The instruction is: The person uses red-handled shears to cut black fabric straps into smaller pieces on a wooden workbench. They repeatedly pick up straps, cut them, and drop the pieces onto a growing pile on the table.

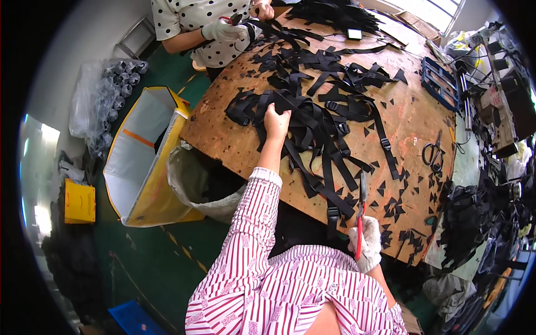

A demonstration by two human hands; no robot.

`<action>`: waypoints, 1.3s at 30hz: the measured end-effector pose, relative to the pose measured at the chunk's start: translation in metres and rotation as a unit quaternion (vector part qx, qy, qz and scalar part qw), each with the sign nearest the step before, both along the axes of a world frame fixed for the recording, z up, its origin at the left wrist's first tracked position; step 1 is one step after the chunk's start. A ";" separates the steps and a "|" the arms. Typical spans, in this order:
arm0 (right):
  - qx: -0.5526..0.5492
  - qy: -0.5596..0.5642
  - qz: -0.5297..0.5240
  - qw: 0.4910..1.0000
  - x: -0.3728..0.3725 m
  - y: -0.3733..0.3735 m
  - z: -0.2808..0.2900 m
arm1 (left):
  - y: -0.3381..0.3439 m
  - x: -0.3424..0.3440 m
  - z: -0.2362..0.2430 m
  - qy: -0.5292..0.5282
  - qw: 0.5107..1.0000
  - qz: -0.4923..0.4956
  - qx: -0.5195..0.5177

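My bare left hand (pixel 276 121) is closed on black webbing straps (pixel 329 151) in a tangled heap with plastic buckles (pixel 385 143) on the wooden worktable (pixel 209 117). My right hand (pixel 365 245), in a white knit glove, grips red-handled scissors (pixel 358 229) near the table's front edge, their metal blades pointing away from me. Small black triangular offcuts (pixel 393 209) lie scattered around the straps and beside the scissors. A pair of black scissors (pixel 431 154) rests farther right on the wood.
A co-worker (pixel 204 28) handles straps at the far left end. A yellow bin (pixel 134 162) and a grey sack (pixel 184 184) stand at the left. A blue rack (pixel 441 84), a small device (pixel 354 34), machinery (pixel 497 100) and a black pile (pixel 463 223) line the back and right.
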State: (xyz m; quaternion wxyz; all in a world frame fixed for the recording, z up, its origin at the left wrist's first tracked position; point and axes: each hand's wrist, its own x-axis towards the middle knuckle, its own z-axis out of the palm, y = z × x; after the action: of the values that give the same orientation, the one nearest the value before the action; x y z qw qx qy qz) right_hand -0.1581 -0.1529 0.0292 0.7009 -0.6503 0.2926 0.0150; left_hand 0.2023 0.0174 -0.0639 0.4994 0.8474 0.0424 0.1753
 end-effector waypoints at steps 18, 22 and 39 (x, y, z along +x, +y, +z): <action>-0.089 -0.001 -0.063 0.994 -0.005 0.008 -0.025 | -0.028 -0.010 0.031 0.081 0.978 -0.051 0.184; -0.033 -0.004 -0.054 0.998 -0.009 0.002 -0.021 | -0.091 -0.009 0.014 0.020 0.992 -0.060 0.111; -0.153 -0.198 -0.041 0.967 0.025 -0.047 0.002 | -0.043 -0.193 0.112 -0.165 0.775 -0.569 0.219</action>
State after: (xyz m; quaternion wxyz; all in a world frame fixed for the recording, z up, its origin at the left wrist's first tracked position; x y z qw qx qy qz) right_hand -0.1336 -0.2000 0.0308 0.6373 -0.7270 0.1735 -0.1877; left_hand 0.0094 -0.0256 0.0480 0.3087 0.7613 -0.5702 0.0009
